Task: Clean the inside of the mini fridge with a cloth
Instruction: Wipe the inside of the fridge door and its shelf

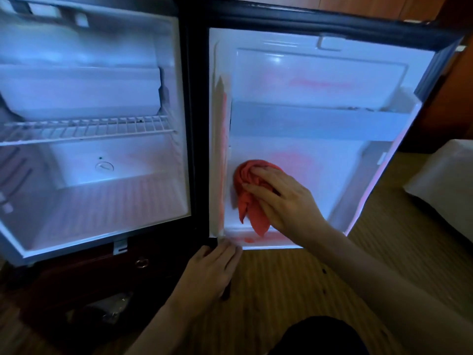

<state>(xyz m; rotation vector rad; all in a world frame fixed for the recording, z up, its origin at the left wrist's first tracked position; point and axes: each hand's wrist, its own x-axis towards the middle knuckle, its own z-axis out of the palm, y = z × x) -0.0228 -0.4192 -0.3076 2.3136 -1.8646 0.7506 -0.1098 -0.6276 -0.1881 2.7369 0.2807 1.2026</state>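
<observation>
Step in hand: door liner wiping. Red cloth (252,193) is pressed flat by right hand (286,201), fingers spread, low on open door (332,175). Left hand (210,270), fingers straight, steadies door's bottom corner. Next, likely: door shelf (320,121), crumbs visible.

Two bare forearms reach in from the frame's lower edge, no sleeves, watch or rings visible on the left hand (210,272) or the right hand (284,198). A dark, rounded garment-covered knee (322,336) shows at the bottom.
</observation>
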